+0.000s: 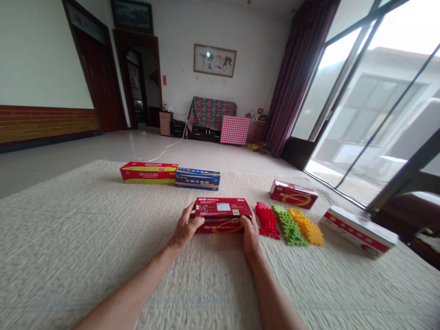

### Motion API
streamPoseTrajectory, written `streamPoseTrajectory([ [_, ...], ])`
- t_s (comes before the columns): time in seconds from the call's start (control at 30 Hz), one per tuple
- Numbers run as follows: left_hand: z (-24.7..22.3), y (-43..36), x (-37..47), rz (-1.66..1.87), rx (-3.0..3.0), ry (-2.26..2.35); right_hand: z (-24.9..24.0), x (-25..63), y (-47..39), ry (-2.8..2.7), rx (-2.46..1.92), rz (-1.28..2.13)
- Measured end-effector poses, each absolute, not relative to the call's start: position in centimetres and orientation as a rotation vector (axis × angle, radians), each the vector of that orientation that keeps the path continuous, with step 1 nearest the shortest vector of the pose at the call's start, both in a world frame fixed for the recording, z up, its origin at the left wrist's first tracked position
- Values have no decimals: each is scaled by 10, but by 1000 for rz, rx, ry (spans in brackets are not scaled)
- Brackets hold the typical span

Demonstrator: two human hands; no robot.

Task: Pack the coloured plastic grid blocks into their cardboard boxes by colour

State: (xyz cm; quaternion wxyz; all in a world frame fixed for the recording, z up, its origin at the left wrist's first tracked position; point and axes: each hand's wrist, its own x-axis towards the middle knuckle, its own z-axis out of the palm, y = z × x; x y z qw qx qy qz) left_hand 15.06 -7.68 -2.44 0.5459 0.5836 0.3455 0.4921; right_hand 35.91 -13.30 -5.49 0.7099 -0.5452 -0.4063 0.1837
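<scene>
A dark red box [220, 214] lies lengthwise across the middle of the cream textured surface, its printed top and front facing me. My left hand [185, 228] grips its left end, the thumb on the front edge. Around the right end is my right hand [251, 231], with its thumb also at the front edge. Close to the right hand lie red interlocking pieces [267, 221], then green pieces [289, 225] and yellow pieces [306, 227], in slanting rows.
A red and yellow box [149, 174] touches a blue box [197, 179] behind the held box. To the right are another red box [294, 194] and a white and red box [359, 231]. A dark seat-like object [402, 208] stands at the right edge.
</scene>
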Motion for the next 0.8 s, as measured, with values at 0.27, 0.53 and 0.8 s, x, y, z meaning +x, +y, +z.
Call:
streamPoseTrajectory([
  [0.27, -25, -74, 151, 1193, 1400, 885, -54, 358, -138, -952, -1202, 422],
  [0.53, -26, -72, 149, 1202, 1440, 917, -45, 353, -147, -935, -1202, 432],
  [0.8, -22, -71, 144, 1166, 1470, 930, -40, 347, -149, -1063, -1256, 285],
])
